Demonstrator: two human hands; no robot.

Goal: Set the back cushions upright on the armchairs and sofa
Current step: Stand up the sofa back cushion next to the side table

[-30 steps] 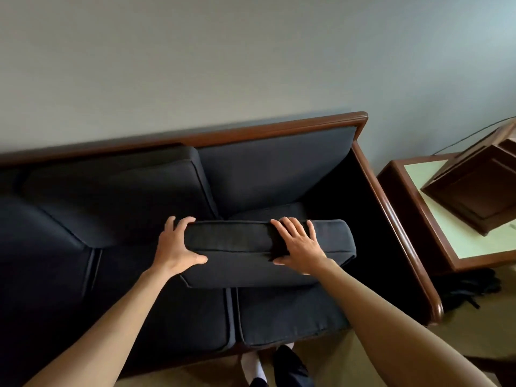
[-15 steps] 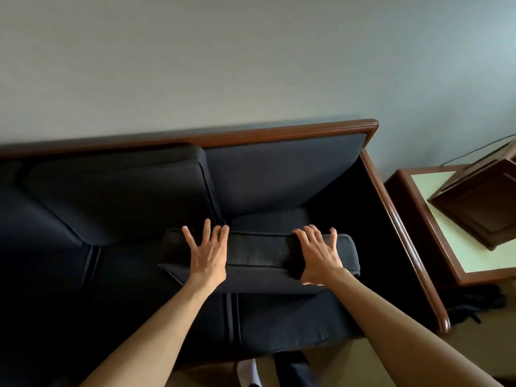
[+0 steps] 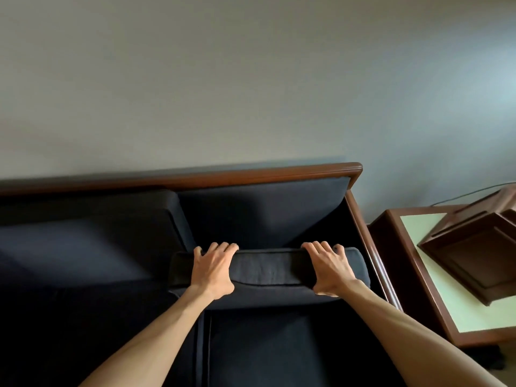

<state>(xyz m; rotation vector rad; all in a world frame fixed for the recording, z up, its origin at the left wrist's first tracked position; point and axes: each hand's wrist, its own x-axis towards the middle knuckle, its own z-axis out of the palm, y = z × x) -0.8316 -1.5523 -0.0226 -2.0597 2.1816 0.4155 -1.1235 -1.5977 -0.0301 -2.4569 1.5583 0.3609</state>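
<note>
A dark navy sofa [image 3: 279, 219] with a brown wooden frame stands against a grey wall. One dark back cushion [image 3: 268, 270] lies flat on the right seat, its long edge facing me. My left hand [image 3: 213, 270] grips that cushion near its left end, fingers curled over the far edge. My right hand [image 3: 328, 270] grips it near the right end the same way. Another back cushion [image 3: 92, 219] stands upright against the backrest on the left. Behind the held cushion the right backrest is bare.
The sofa's wooden arm rail [image 3: 371, 252] runs along the right side. Beyond it stands a side table [image 3: 435, 303] with a pale green top, and a dark wooden box [image 3: 474, 252] rests tilted on it. A cable runs along the wall above.
My view has moved closer over the sofa. Both hands slid from the cushion's top face to its far edge and closed on it; the left hand was spread open half a second ago.
</note>
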